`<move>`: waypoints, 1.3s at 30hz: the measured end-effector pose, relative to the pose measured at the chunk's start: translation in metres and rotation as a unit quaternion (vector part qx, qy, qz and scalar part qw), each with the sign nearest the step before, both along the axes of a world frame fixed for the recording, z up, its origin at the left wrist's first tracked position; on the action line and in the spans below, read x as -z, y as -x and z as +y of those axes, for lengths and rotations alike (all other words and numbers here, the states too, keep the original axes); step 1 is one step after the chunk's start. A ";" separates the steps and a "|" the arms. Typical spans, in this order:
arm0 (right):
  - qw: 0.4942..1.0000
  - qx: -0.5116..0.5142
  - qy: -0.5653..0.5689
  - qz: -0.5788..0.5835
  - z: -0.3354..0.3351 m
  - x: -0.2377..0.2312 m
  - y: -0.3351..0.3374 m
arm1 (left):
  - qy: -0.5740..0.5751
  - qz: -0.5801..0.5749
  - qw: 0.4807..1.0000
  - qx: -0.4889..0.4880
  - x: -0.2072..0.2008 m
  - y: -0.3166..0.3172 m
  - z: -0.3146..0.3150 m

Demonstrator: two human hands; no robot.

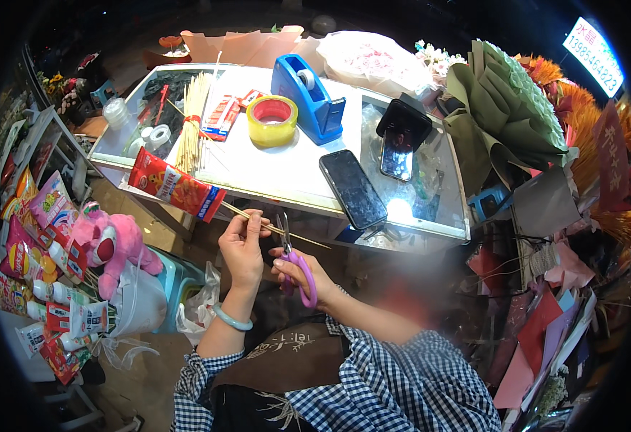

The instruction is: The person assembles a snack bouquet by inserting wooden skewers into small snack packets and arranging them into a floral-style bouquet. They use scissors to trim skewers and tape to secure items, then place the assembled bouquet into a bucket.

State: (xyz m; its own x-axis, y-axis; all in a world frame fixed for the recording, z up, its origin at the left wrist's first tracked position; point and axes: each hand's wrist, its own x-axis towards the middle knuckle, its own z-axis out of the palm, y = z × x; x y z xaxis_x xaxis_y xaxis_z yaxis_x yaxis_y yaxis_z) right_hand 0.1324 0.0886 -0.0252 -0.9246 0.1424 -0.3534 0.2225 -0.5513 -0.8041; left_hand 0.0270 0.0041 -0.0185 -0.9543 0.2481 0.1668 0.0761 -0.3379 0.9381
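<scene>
My left hand (245, 248) pinches a thin bamboo stick (304, 238) in front of the table. A red snack packet (173, 186) is fixed on the stick's far left end, over the table's front edge. In my right hand (302, 274) is a pair of scissors (304, 272) with purple handles. Their metal blades point up and stand beside the stick; whether they touch it I cannot tell. A bundle of bamboo sticks (190, 137), tied with a red band, lies on the table behind the packet.
The white table (272, 173) holds a roll of yellow tape (272, 121), a blue tape dispenser (307, 97), red-and-white packets (223, 115) and two phones, one a black phone (353, 189). Left stands a bucket (140, 302) with a pink plush toy (114, 245) and snacks. Wrapped bouquets (495, 108) stand right.
</scene>
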 end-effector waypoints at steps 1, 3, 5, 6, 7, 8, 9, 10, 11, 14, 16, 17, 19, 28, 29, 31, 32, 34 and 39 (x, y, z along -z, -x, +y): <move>0.999 0.003 -0.032 0.013 -0.001 0.001 0.000 | 0.000 -0.002 1.000 -0.001 -0.001 -0.001 0.000; 0.995 0.008 -0.096 -0.008 -0.001 0.001 -0.001 | 0.003 -0.001 1.000 -0.002 -0.001 -0.001 0.001; 0.999 0.002 -0.014 -0.045 0.002 -0.001 -0.006 | 0.005 -0.006 1.000 -0.004 -0.001 0.001 0.000; 0.997 -0.001 0.031 -0.070 0.004 -0.003 -0.009 | 0.005 -0.011 1.000 -0.006 -0.001 0.004 -0.001; 0.998 -0.012 -0.003 -0.065 0.004 -0.004 -0.011 | 0.005 -0.014 1.000 -0.010 0.000 0.007 -0.003; 0.998 -0.021 -0.032 -0.048 0.004 -0.007 -0.012 | 0.006 -0.022 1.000 -0.005 0.001 0.009 -0.004; 0.996 -0.035 -0.062 -0.059 0.004 -0.010 -0.012 | 0.009 -0.019 1.000 -0.005 0.002 0.011 -0.006; 0.995 -0.043 -0.080 -0.048 0.007 -0.015 -0.014 | 0.014 -0.016 1.000 -0.007 0.003 0.013 -0.009; 0.977 -0.018 -0.211 0.017 0.012 -0.020 -0.010 | 0.023 -0.019 0.999 -0.012 0.004 0.014 -0.012; 0.826 0.033 -0.551 0.111 0.033 -0.044 0.004 | 0.041 0.016 0.998 -0.043 0.006 0.015 -0.019; 0.685 0.074 -0.716 0.112 0.053 -0.062 0.020 | 0.118 0.082 0.986 -0.088 0.006 0.014 -0.024; 0.663 0.064 -0.736 0.121 0.062 -0.069 0.027 | 0.117 0.067 0.987 -0.083 0.007 0.013 -0.024; 0.628 0.010 -0.775 0.075 0.077 -0.078 0.052 | 0.116 0.060 0.988 -0.083 0.008 0.009 -0.027; 0.506 0.096 -0.842 0.162 0.104 -0.053 0.124 | 0.135 0.096 0.984 -0.061 0.011 0.000 -0.037; 0.484 0.106 -0.854 0.160 0.103 -0.053 0.123 | 0.146 0.106 0.981 -0.068 0.011 0.000 -0.039; 0.539 0.177 -0.799 0.197 0.095 -0.054 0.111 | 0.172 0.132 0.973 -0.079 0.012 -0.001 -0.039; 0.597 0.207 -0.745 0.213 0.089 -0.055 0.104 | 0.190 0.151 0.966 -0.091 0.012 0.000 -0.040; 0.794 0.210 -0.517 0.241 0.075 -0.061 0.094 | 0.221 0.201 0.947 -0.122 0.010 0.000 -0.044; 0.964 0.023 -0.077 0.255 0.062 -0.081 0.090 | 0.276 0.241 0.922 -0.128 0.002 -0.010 -0.055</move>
State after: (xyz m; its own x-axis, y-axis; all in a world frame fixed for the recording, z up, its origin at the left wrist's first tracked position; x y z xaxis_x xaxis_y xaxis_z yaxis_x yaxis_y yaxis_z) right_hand 0.0419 0.1507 0.0555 -0.9642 0.2011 0.1730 -0.2440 -0.4165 -0.8758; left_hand 0.0373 -0.0512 -0.0205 -0.8412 0.1994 0.5026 0.5402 0.2671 0.7981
